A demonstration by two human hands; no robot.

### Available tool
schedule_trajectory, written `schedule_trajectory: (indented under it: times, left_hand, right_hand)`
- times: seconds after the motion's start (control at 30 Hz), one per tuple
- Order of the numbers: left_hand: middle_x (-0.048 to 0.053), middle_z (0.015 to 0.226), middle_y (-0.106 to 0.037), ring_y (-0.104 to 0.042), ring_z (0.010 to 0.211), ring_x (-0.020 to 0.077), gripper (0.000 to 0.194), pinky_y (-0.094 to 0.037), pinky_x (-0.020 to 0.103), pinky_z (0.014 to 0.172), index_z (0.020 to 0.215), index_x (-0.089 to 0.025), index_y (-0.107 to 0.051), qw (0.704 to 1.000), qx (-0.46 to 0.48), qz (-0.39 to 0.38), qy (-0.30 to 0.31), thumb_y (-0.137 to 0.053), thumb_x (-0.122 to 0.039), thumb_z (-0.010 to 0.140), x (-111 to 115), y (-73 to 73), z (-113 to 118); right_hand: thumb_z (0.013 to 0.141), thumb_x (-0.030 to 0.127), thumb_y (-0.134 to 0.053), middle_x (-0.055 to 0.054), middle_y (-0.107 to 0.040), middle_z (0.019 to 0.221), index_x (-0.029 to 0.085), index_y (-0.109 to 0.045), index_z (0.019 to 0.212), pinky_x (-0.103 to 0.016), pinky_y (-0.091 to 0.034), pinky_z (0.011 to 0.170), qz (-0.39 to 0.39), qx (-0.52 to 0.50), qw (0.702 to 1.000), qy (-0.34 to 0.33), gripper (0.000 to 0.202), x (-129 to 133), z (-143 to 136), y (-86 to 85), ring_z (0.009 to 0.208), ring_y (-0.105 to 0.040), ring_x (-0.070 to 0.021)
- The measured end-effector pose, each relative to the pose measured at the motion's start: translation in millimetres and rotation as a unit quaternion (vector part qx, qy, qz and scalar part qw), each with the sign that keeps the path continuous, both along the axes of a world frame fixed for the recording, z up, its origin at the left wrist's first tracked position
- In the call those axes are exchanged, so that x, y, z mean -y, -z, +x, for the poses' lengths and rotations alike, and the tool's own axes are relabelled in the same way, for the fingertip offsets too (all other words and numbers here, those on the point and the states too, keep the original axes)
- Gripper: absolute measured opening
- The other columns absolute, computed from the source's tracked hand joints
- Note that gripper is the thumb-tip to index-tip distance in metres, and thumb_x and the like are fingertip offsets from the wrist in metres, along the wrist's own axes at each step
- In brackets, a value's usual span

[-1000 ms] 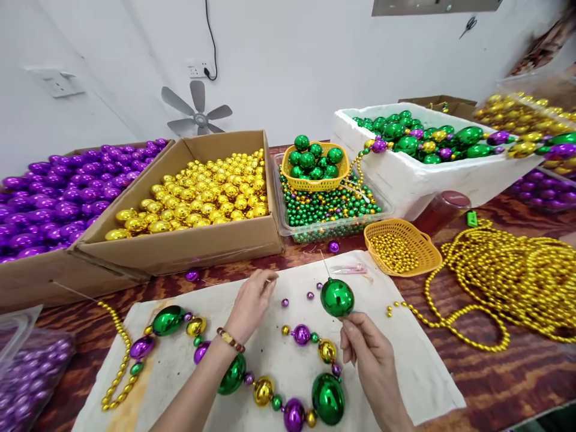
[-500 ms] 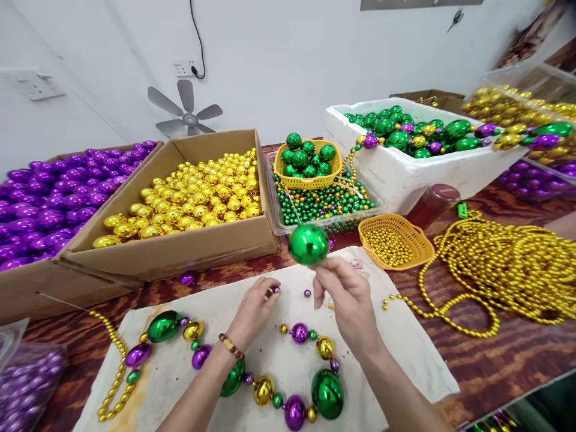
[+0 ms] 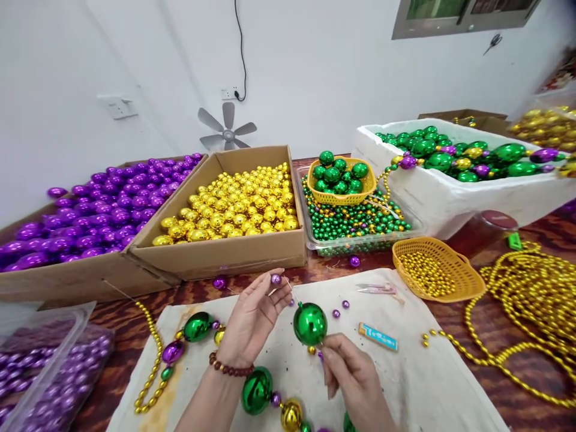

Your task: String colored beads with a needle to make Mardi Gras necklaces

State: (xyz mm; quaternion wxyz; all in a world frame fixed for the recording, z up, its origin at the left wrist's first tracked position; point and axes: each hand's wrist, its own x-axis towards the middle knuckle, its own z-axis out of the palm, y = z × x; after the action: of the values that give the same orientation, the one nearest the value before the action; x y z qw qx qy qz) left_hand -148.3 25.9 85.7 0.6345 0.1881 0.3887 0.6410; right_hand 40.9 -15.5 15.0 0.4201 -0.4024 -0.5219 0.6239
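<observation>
Between the thumb and fingers of my left hand (image 3: 256, 321) is a small purple bead (image 3: 276, 279), raised over the cloth's far edge. My right hand (image 3: 355, 375) pinches just below a large shiny green ball (image 3: 310, 324). A thin needle (image 3: 292, 292) sticks out of that ball's top, its tip close to my left fingers. Under my hands lies a strand of large green, gold and purple beads, including a green ball (image 3: 257, 390) and a gold ball (image 3: 291, 414). My right hand covers part of it. Loose purple beads (image 3: 336, 314) rest on the cloth.
Behind the cloth (image 3: 432, 372) stand a carton of gold balls (image 3: 225, 255), purple balls (image 3: 108, 222), a clear tray of green beads (image 3: 360, 225) and a foam box (image 3: 450, 198). A yellow basket (image 3: 463, 279) and gold bead strings (image 3: 535, 318) lie right. Snips (image 3: 377, 289) lie flat.
My left hand has risen and turned palm-up with the purple bead. My right hand and the green ball have come down nearer the cloth. The view has shifted left.
</observation>
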Motion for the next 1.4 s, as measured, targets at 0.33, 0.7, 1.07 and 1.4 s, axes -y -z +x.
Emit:
schedule_trajectory:
  times: [0.33, 0.7, 1.07, 1.4]
  left_hand:
    - [0.005, 0.089, -0.069, -0.068, 0.083, 0.0158, 0.009, -0.057, 0.031, 0.082, 0.092, -0.013, -0.067, 0.994, 0.089, -0.045, -0.047, -0.065, -0.019, 0.086, -7.9, 10.0, 1.8]
    - [0.003, 0.088, -0.07, -0.069, 0.078, 0.0129, 0.008, -0.058, 0.03, 0.078, 0.09, -0.015, -0.065, 0.988, 0.13, -0.053, -0.061, -0.065, -0.01, 0.083, -6.9, 11.8, 2.3]
    - [0.002, 0.092, -0.069, -0.068, 0.08, 0.0129, 0.02, -0.057, 0.031, 0.082, 0.098, -0.018, -0.065, 0.994, 0.054, -0.018, -0.094, -0.069, -0.01, 0.081, -7.3, 19.4, 3.5]
    - [0.01, 0.107, -0.07, -0.062, 0.101, 0.0196, 0.023, -0.048, 0.029, 0.083, 0.104, -0.016, -0.07, 0.995, -0.072, -0.033, -0.064, -0.064, -0.03, 0.086, 19.4, 38.8, 17.2]
  right_hand:
    - [0.095, 0.044, -0.047, 0.005, -0.047, 0.049, 0.017, -0.059, 0.076, -0.019, -0.034, 0.044, 0.044, 0.068, 0.997, 0.005, 0.034, 5.4, -2.0, 4.8, 0.042, -0.044, -0.0084]
    - [0.094, 0.043, -0.047, 0.006, -0.045, 0.049, 0.018, -0.06, 0.079, -0.017, -0.034, 0.043, 0.046, 0.082, 0.996, 0.006, 0.033, 6.7, -7.2, 3.3, 0.041, -0.044, -0.0079]
    - [0.097, 0.041, -0.044, 0.006, -0.045, 0.05, 0.017, -0.063, 0.089, -0.018, -0.037, 0.044, 0.039, 0.112, 0.993, -0.019, 0.032, 8.8, -11.3, 8.9, 0.041, -0.047, -0.0087]
    - [0.095, 0.032, -0.046, 0.003, -0.068, 0.078, 0.021, -0.038, 0.137, -0.021, -0.048, 0.045, -0.025, 0.113, 0.992, -0.055, 0.044, -16.1, -21.1, 11.4, 0.041, -0.056, -0.0098]
